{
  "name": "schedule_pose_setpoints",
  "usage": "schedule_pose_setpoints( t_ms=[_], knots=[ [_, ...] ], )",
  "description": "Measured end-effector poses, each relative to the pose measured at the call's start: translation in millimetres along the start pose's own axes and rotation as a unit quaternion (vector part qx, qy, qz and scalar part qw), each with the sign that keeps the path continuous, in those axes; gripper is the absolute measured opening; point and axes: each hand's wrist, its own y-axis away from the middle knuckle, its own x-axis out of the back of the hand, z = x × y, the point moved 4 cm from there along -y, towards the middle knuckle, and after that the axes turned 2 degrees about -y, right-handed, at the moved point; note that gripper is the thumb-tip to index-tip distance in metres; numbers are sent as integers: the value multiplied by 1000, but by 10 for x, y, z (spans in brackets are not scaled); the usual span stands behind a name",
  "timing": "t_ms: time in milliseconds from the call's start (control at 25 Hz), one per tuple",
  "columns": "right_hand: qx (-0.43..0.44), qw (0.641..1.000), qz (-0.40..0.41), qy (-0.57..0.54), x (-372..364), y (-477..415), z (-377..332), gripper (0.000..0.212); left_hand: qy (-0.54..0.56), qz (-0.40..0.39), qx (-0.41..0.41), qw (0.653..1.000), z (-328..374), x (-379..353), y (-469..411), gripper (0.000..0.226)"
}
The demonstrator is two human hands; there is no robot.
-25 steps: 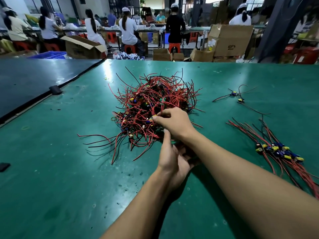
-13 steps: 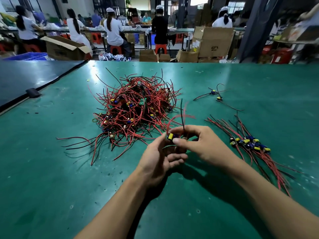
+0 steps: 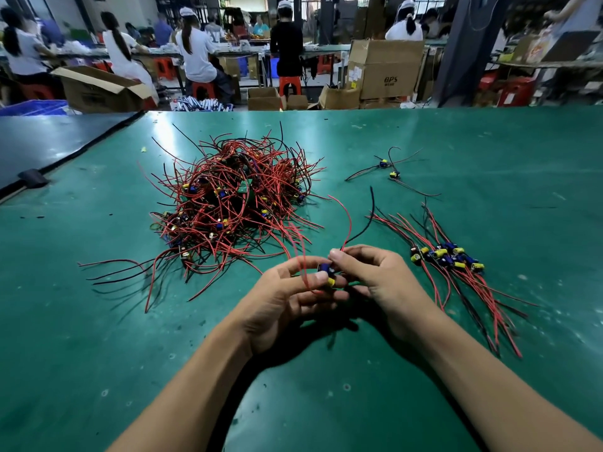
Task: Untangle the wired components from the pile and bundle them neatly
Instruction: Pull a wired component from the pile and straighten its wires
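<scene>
Red and black leads rise from a part pinched in both hands

Both hands meet over the green table (image 3: 98, 353). The left hand (image 3: 287, 298) lies palm up with its fingers curled, holding a small component (image 3: 326, 272) with blue and yellow parts at its fingertips. The right hand (image 3: 381, 278) pinches the top of the same component between thumb and forefinger, its other fingers curled beneath. A red wire (image 3: 346, 216) and a black wire (image 3: 370, 220) run up and away from that pinch, and another red strand loops across the left fingers.

Beyond the left hand, and apart from it, sits the pile (image 3: 235, 203), a tangled heap of red and black leads with small parts buried in it; stray ends reach almost to the left fingertips. Just outside the right hand lies the bundle (image 3: 450, 259), its yellow and blue parts grouped together and its wires fanned both ways. Farther out past the right hand, two loose components (image 3: 388, 168) lie side by side
</scene>
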Motion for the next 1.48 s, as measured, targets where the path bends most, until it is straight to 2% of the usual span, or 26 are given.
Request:
schedule_pose_setpoints(
  t_ms=[200, 400, 560, 640, 720, 800, 840, 960, 1040, 1160, 1320, 1480],
  knots=[
    [4, 1000, -5, -2, 28, 5, 6, 18, -26, -4, 3, 1000, -11, -21, -14, 35],
    [85, 989, 0, 125, 50, -16, -6, 16, -78, 30, -12, 996, -17, -44, -10, 35],
    [135, 973, 2, 185, 41, 18, -77, 10, -87, 49, -14, 995, -14, -30, -4, 35],
    [155, 963, 16, 221, 41, 42, -101, 8, -89, 51, -19, 995, -2, -30, -6, 28],
    [147, 969, 19, 199, 16, 62, -89, 10, -93, 63, -24, 993, -2, -49, -16, 5],
    [92, 989, 7, 113, -28, 65, -43, 11, -90, 77, -18, 993, -22, -46, -21, 34],
    [49, 997, -2, 60, -49, 65, -18, 12, -82, 76, -19, 994, -28, -49, -34, 41],
    [-43, 998, -29, -32, -89, 66, 25, 22, -72, 70, -28, 995, -9, -70, -24, 43],
    [-33, 999, -26, -13, -85, 57, 32, 23, -79, 70, -37, 994, -2, -70, -14, 37],
    [0, 1000, -11, 17, -79, 60, 48, 18, -106, 71, -60, 990, -2, -102, 9, 12],
    [9, 1000, -18, 7, -55, 64, 63, 8, -120, 83, -66, 987, -7, -122, 22, 12],
    [39, 997, -15, 69, 36, 42, 34, 16, -149, 61, -61, 985, -5, -127, 29, 15]
  ],
)
